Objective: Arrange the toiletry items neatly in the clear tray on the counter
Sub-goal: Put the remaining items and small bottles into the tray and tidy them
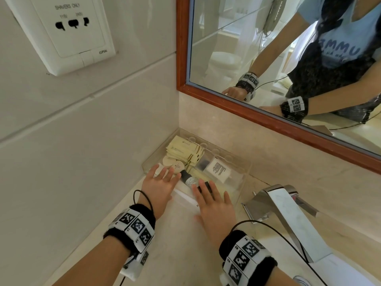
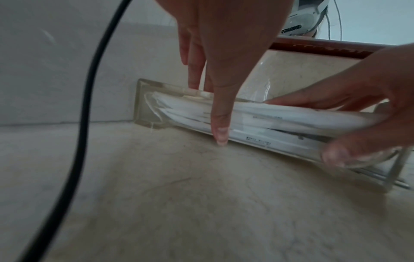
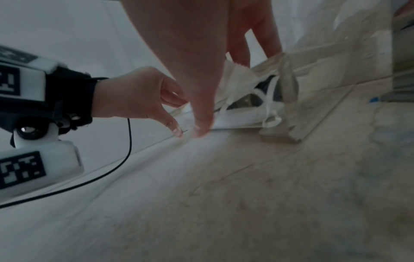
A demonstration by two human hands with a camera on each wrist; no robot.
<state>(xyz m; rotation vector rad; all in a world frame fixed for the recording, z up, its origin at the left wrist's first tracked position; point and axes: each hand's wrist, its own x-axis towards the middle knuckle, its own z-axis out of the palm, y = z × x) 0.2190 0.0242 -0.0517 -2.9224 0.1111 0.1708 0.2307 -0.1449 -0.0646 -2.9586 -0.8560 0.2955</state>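
Observation:
The clear tray [image 1: 237, 178] sits in the counter's back corner, against the wall. It holds yellow sachets [image 1: 185, 150], round white items [image 1: 177, 166], a dark bottle [image 1: 190, 179] lying flat and a white printed packet [image 1: 219, 169]. My left hand [image 1: 165, 176] reaches over the tray's near left end, fingers straight and spread. Its thumb [image 2: 220, 136] points down in front of the tray's front wall [image 2: 145, 106]. My right hand [image 1: 214, 201] lies over the near right part with straight fingers, partly covering the bottle. White packets [image 2: 268, 120] show through the wall.
A chrome faucet [image 1: 288, 203] stands just right of the tray. A wood-framed mirror [image 1: 268, 118] runs above the backsplash. A shaver socket [image 1: 68, 27] is on the tiled left wall. The beige counter [image 1: 181, 234] stretches toward me.

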